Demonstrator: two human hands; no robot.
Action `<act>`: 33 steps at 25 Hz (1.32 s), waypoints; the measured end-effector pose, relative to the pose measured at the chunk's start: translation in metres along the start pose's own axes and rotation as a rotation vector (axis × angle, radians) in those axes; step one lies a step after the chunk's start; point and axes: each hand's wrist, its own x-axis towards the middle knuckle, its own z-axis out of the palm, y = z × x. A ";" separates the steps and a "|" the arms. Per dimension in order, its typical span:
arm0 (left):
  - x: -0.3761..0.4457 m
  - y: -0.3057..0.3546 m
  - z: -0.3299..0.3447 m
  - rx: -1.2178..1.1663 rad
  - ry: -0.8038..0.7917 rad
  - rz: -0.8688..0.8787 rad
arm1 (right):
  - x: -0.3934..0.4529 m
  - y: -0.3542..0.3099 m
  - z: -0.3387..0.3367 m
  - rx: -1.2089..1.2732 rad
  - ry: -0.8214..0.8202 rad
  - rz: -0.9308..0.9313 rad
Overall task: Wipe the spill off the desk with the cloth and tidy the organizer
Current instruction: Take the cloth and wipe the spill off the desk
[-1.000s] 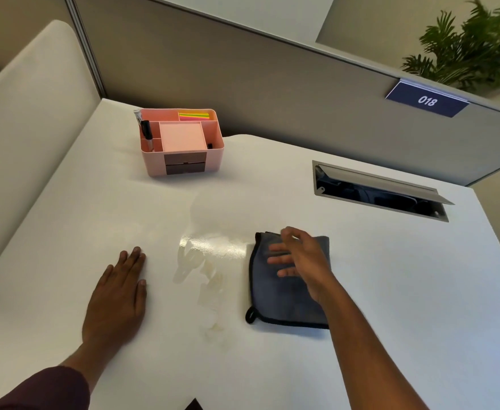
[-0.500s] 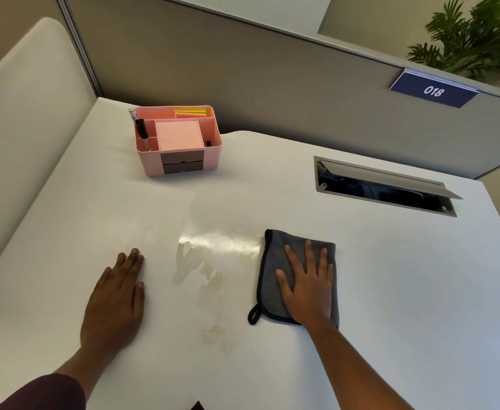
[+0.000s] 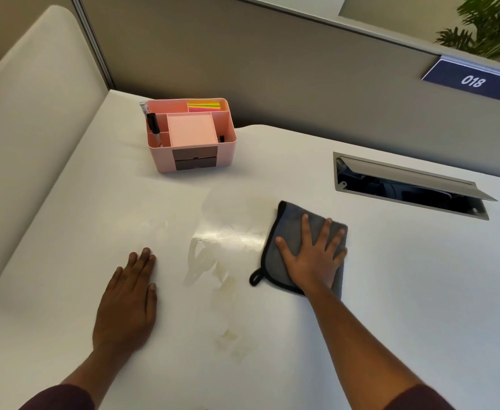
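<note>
My right hand [image 3: 312,261] lies flat on the grey cloth [image 3: 284,229], palm down and fingers spread apart, pinning it to the white desk [image 3: 405,291]. The cloth is folded, dark-edged, with a small loop at its near left corner, and its left edge sits just beside the spill [image 3: 213,261], a glossy wet patch with yellowish streaks trailing toward me. My left hand [image 3: 127,303] rests flat on the desk on the other side of the spill, fingers close together, gripping nothing. Farther back, near the partition, stands the pink organizer [image 3: 225,149]: a marker [image 3: 154,127] leans in its left compartment and coloured sticky notes [image 3: 204,106] lie in a rear one
</note>
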 end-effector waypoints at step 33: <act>-0.040 0.024 0.007 0.092 -0.084 -0.072 | -0.134 0.022 0.021 -0.043 -0.169 -1.188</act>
